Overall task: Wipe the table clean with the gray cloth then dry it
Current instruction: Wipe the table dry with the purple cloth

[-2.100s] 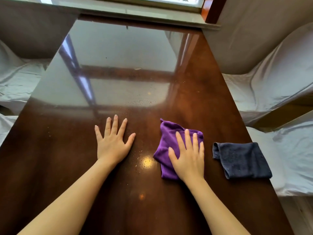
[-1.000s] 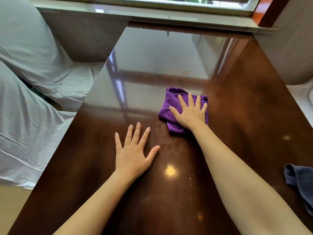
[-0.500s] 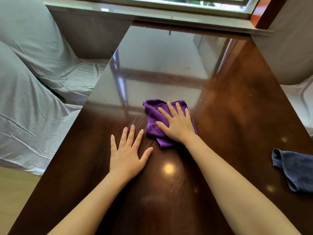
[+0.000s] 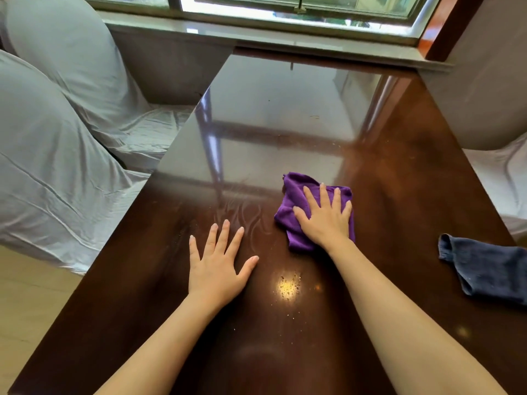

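Sunlight from the window [image 4: 285, 12] beyond the far edge glares off the glossy dark-wood table [image 4: 399, 155], and sheet-draped seats [image 4: 57, 155] flank its left and right edges. Your right hand [image 4: 325, 218] lies flat, fingers spread, pressing a folded purple cloth [image 4: 293, 195] onto the middle of the table; it grips nothing, it only pins the cloth under the palm. Your left hand [image 4: 216, 269] is also open and flat on bare wood just nearer you and to the left, bracing, with nothing under it. Curved damp streaks [image 4: 242, 215] show between the two hands, and crumbs [image 4: 288, 283] glint in a bright spot close to the near edge.

The gray cloth [image 4: 490, 272], which the task names, lies loosely rumpled at the right edge, well apart from both hands and untouched. You are wiping with the purple one, so the named cloth's part looks not yet done from here.

Expect the gray cloth to be light, limp and a little grippy on this slick finish. It should bunch rather than slide if you push from one corner. Take it by gathering the middle under a flat palm, or fold it first, then press evenly. The polished top will likely show every smear, so overlap your strokes.
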